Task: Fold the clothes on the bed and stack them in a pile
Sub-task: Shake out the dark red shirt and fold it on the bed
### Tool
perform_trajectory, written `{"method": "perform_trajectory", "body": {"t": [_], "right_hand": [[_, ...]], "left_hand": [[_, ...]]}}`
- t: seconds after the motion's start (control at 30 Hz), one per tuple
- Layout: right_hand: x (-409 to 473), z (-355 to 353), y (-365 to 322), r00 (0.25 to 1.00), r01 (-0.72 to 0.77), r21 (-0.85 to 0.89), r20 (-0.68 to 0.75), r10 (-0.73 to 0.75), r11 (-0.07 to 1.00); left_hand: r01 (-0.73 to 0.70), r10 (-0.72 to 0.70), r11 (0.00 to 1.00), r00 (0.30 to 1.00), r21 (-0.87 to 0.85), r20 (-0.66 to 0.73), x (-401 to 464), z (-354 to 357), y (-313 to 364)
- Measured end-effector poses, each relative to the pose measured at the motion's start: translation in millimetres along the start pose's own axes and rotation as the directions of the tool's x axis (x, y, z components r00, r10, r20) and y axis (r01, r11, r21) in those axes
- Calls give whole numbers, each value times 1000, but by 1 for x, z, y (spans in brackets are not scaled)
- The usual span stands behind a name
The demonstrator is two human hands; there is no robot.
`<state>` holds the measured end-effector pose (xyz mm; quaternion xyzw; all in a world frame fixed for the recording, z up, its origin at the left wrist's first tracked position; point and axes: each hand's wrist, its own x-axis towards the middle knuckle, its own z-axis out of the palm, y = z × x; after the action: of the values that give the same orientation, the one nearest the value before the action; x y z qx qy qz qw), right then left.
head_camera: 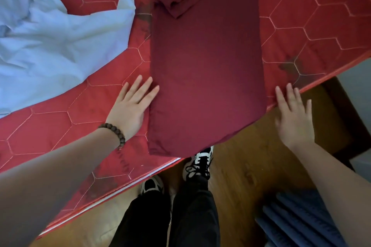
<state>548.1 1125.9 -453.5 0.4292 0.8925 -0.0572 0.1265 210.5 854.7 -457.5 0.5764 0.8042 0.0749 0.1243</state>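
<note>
maroon shirt (pixel 204 70) lay folded lengthwise on bed (pixel 313 22), hem past the edge | left hand (pixel 132 106) flat, fingers straight, touching shirt's left side | right hand (pixel 293 114) spread wide by the right corner, blurred | blue cloth (pixel 50 36) crumpled at left

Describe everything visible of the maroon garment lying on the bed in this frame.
The maroon garment is a smooth, plain dark red fabric folded into a long narrow strip, with a sleeve folded back across its upper part. It lies flat on the red quilted mattress, its near end hanging past the mattress edge. The left hand lies flat with fingertips at its left edge; the right hand is open at its right corner.
</note>
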Motion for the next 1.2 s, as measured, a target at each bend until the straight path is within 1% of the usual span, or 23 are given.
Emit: {"method": "perform_trajectory", "body": {"t": [0.1, 0.2, 0.3, 0.4, 0.43, 0.47, 0.5, 0.53, 0.57, 0.6, 0.63, 0.67, 0.7, 0.73, 0.77, 0.8, 0.83, 0.87, 0.93, 0.97, 1.0, 1.1, 1.2], "right_hand": [[12, 5, -7, 979, 205, -60, 30, -203, 977], [19, 13, -25, 908, 418, -57, 27, -417, 907], [14, 12, -31, 852, 523, -38, -2, -524, 851], [11, -4, -33, 791, 611, 8, -49, -610, 791], [11, -12, -35, 773, 634, 47, -64, -631, 772], [13, -21, -37, 766, 643, 114, -74, -639, 757], [18, -32, -39, 778, 620, 237, -71, -624, 748], [25, -43, -40, 819, 530, 432, -37, -573, 729], [35, -55, -42, 876, 347, 638, 42, -481, 687], [49, -68, -46, 922, 109, 781, 152, -356, 615], [66, -79, -49, 938, -113, 850, 262, -226, 515], [85, -86, -53, 917, -307, 857, 382, -112, 413], [102, -88, -56, 863, -475, 824, 505, -21, 307], [116, -88, -60, 794, -601, 771, 606, 48, 211], [127, -87, -62, 734, -678, 720, 672, 92, 147], [135, -84, -63, 699, -715, 688, 706, 116, 120], [140, -81, -63, 684, -729, 676, 718, 126, 109], [142, -77, -61, 690, -724, 680, 711, 132, 118], [142, -74, -56, 738, -674, 711, 658, 147, 200], [142, -73, -53, 763, -645, 727, 628, 154, 235], [143, -73, -51, 786, -618, 749, 597, 162, 240], [151, -72, -50, 841, -540, 813, 507, 190, 217], [174, -76, -54, 881, -449, 884, 415, 225, 127]], "left_hand": [[-153, 153, 988, 988, 28, 21, 10, 5, 1], [-320, 309, 946, 939, 57, 150, 17, 8, 0], [-410, 389, 910, 895, 56, 218, 24, 2, 3], [-414, 420, 907, 876, -80, 236, 31, -11, 4], [-363, 399, 915, 879, -178, 259, 34, -16, 4], [-271, 361, 913, 884, -304, 297, 37, -21, 4], [-127, 293, 892, 893, -434, 341, 43, -26, 3], [58, 190, 829, 907, -557, 376, 52, -34, 3], [237, 63, 709, 917, -664, 395, 64, -41, 2], [382, -55, 540, 905, -749, 422, 78, -48, -1], [472, -156, 365, 881, -803, 447, 93, -52, -4], [537, -244, 221, 839, -814, 486, 108, -52, -8], [582, -321, 96, 786, -808, 528, 120, -50, -10], [629, -397, 34, 722, -777, 567, 129, -48, -11], [679, -463, 46, 664, -732, 587, 135, -43, -12], [726, -517, 78, 616, -684, 594, 138, -38, -13], [753, -550, 99, 586, -650, 595, 138, -32, -13], [765, -557, 78, 565, -639, 609, 138, -29, -13], [764, -559, 18, 543, -645, 627, 137, -25, -14], [755, -556, 23, 554, -655, 619, 136, -23, -15], [743, -552, 43, 575, -668, 604, 135, -22, -15], [690, -565, 140, 644, -710, 516, 137, -18, -17], [619, -607, 189, 684, -762, 405, 150, -18, -17]]}}
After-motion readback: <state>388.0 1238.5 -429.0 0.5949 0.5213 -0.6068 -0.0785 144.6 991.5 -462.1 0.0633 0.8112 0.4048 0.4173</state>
